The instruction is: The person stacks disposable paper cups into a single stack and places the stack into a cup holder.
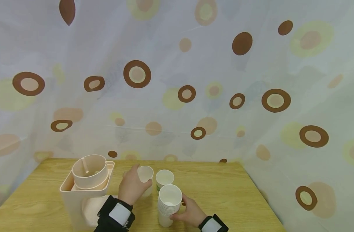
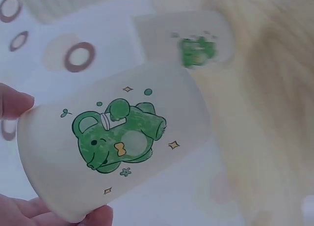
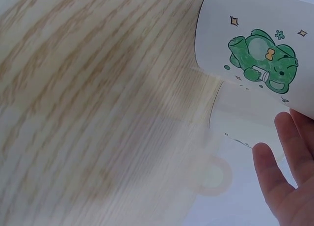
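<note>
My left hand (image 1: 132, 186) grips a white paper cup (image 1: 145, 174) near its rim, thumb on one side and fingers on the other. In the left wrist view that paper cup (image 2: 122, 142) shows a printed green bear. My right hand (image 1: 192, 212) holds a stack of nested paper cups (image 1: 169, 206) from the right, with the thumb at the front. In the right wrist view the stack's lowest cup (image 3: 255, 49) bears the same green bear, and fingers (image 3: 267, 162) lie beside it. Behind the stack stands another paper cup (image 1: 164, 178).
A cream plastic appliance (image 1: 78, 199) with a round container (image 1: 90, 172) on top stands left of my left hand. The wooden table (image 1: 229, 193) reaches back to a patterned cloth (image 1: 165, 106) with brown and yellow shapes.
</note>
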A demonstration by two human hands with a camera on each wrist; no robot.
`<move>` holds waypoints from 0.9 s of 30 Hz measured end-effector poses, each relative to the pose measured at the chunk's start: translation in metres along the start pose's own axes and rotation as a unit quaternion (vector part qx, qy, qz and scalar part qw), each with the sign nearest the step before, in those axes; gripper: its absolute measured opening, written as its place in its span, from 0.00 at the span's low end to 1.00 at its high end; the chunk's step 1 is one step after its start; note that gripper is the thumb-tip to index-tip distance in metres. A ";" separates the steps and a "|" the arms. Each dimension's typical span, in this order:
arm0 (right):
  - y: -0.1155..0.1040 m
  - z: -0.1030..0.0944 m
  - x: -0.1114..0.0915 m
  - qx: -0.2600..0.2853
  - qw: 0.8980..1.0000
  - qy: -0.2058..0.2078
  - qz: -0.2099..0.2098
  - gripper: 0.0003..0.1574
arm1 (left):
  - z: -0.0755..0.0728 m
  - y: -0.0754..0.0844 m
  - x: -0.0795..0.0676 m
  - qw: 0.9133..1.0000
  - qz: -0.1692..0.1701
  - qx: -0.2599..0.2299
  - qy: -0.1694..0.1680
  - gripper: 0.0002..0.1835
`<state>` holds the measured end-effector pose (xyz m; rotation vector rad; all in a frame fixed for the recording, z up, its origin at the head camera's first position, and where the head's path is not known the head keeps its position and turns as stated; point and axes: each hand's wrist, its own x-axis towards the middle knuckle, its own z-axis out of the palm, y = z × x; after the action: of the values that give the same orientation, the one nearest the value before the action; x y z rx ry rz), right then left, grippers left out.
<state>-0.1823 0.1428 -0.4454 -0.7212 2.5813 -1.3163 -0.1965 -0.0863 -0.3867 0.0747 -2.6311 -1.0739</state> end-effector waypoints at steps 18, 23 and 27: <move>-0.001 -0.002 0.000 -0.003 1.000 0.002 -0.001 0.43 | -0.032 0.077 -0.017 0.992 0.115 -0.049 0.010 0.37; 0.001 -0.002 0.001 -0.012 1.000 0.000 0.006 0.42 | -0.026 0.087 -0.025 0.985 0.157 -0.073 -0.008 0.34; 0.001 -0.001 0.000 -0.009 1.000 -0.006 0.013 0.41 | -0.018 0.087 -0.029 0.979 0.187 -0.078 -0.020 0.33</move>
<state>-0.1831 0.1444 -0.4457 -0.6932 2.5879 -1.2782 -0.1579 -0.0312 -0.3212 -0.4607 -2.4449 -1.1462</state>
